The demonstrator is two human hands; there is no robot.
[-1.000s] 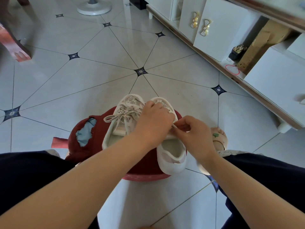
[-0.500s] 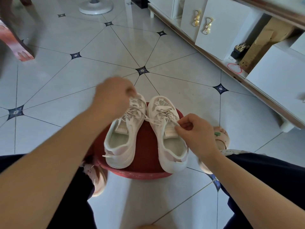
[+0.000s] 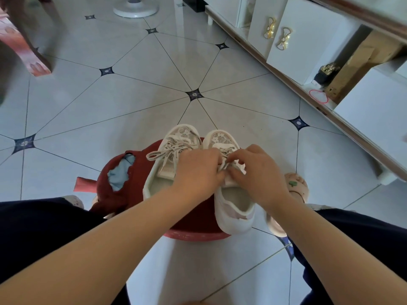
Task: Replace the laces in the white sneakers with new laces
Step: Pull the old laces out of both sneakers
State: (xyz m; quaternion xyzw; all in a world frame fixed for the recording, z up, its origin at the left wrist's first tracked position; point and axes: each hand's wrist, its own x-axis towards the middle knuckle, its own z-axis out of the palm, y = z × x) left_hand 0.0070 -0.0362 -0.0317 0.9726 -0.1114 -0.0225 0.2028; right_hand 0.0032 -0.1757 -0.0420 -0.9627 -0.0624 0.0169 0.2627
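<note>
Both the left hand (image 3: 198, 170) and right hand (image 3: 255, 172) pinch the printed beige lace (image 3: 223, 166) between them, over the right-hand white mesh sneaker (image 3: 233, 208) on the red round stool (image 3: 198, 227).

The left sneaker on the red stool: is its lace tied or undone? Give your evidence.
Tied, apparently: the left sneaker shows lace loops above its tongue, untouched by either hand.

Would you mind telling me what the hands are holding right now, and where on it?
Both the left hand and right hand pinch the lace of the right-side sneaker, above its tongue.
</note>
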